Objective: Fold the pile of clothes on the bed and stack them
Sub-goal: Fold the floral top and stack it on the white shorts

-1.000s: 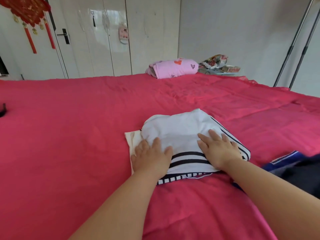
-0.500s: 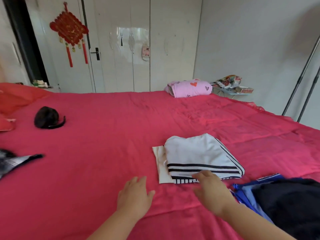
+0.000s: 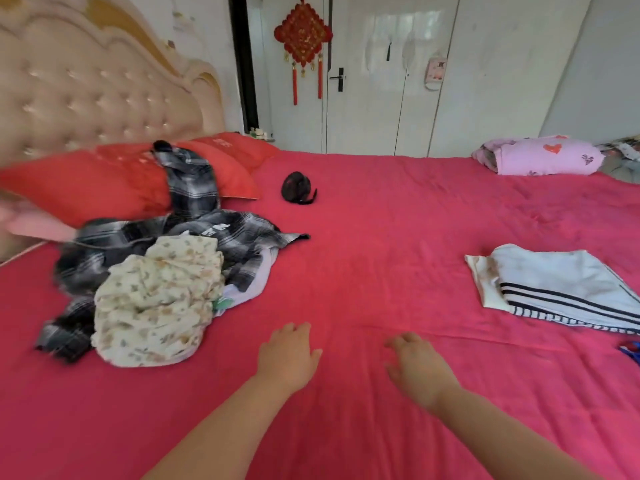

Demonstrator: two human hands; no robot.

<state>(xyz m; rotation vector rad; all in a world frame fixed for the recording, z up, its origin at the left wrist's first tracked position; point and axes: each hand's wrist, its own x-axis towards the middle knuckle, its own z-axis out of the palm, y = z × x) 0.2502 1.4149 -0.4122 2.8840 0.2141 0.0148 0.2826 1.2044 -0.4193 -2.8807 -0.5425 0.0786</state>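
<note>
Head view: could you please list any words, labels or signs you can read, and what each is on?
Nothing reads clearly.
plaid garment: white letters, creased and too blurred to read.
red pillow: pale marks, too blurred to read.
knot ornament: gold marks, too small.
wardrobe sticker: too small.

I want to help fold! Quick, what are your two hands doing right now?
Left hand: open, fingers relaxed, holding nothing.
Right hand: open, fingers relaxed, holding nothing.
</note>
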